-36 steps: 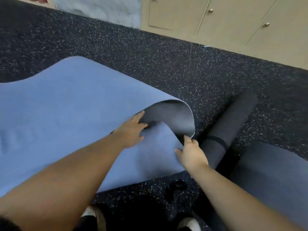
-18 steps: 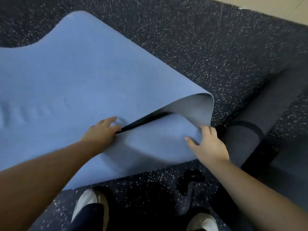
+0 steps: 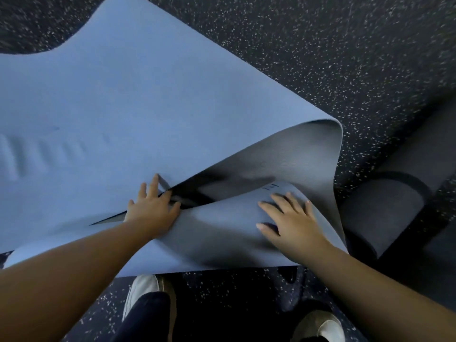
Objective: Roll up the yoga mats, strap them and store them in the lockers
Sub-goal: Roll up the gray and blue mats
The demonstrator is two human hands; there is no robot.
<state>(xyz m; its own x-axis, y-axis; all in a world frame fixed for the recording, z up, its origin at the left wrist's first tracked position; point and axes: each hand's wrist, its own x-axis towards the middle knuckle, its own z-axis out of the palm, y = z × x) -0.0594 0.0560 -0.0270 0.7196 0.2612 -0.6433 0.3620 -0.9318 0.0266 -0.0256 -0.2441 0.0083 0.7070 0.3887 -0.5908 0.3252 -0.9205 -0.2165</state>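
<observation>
Since half a second ago: the right hand [image 3: 294, 222] has come off the mat's right edge and is now lying flat on top of the folded flap; the left hand [image 3: 152, 210] is staying at the fold opening, nearly the same spot. Camera is sitting lower and closer, so the cabinets are out of frame.

Head view: the blue foam yoga mat [image 3: 138, 99] is lying spread on the dark speckled rubber floor [image 3: 320, 50], running up and left. Its near end is folding over toward the person, grey underside [image 3: 283, 156] arching up on the right. Left hand is pressing down at the mouth of the fold, fingers straight and spread, fingertips just past the flap edge; whether any finger is hooking under the edge is hard to tell in the shadow. Right hand is resting palm down on the flap, fingers straight and splayed, gripping nothing. Small dark marks are showing on the flap just above the right fingers, unreadable.

A rolled dark grey mat with a black strap [image 3: 385, 208] is lying on the floor just right of the fold. Two white shoes [image 3: 140, 292] are showing at the bottom, near the blue mat's near edge.
</observation>
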